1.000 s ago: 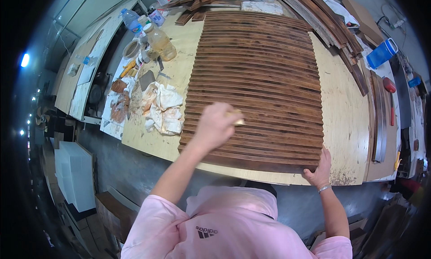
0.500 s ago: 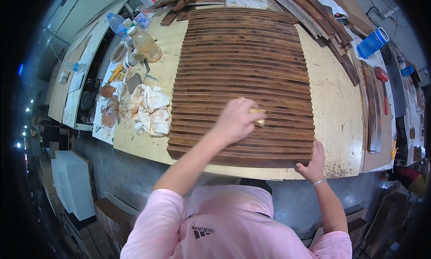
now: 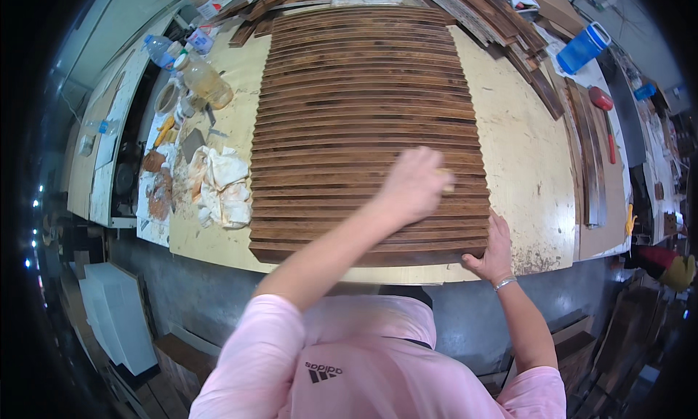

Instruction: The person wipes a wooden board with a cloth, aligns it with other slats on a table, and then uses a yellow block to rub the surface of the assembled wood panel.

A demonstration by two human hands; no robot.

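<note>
A dark brown wooden panel [image 3: 363,99] with ridges running crosswise lies on the pale worktable. My left hand [image 3: 416,185] is closed round a small yellow block [image 3: 448,180], mostly hidden by the fingers, and presses it on the ridges right of the panel's middle. The block's exact kind cannot be made out. At the near right corner, my right hand [image 3: 494,250] grips the panel, thumb against the front face and fingers along the right side. A crumpled, stained white rag [image 3: 222,186] lies beside the panel's left edge.
Left on the worktable [image 3: 523,143] stand a jar of cloudy liquid [image 3: 207,85], a plastic bottle [image 3: 156,50] and a tape roll [image 3: 167,98]. Dark wood strips [image 3: 502,26] are piled at the far right. A blue jug [image 3: 584,48] and a red-handled tool [image 3: 602,99] lie further right.
My left hand has slid the yellow block rightward along the ridges. The right hand keeps its hold on the corner. The whole view has shifted slightly.
</note>
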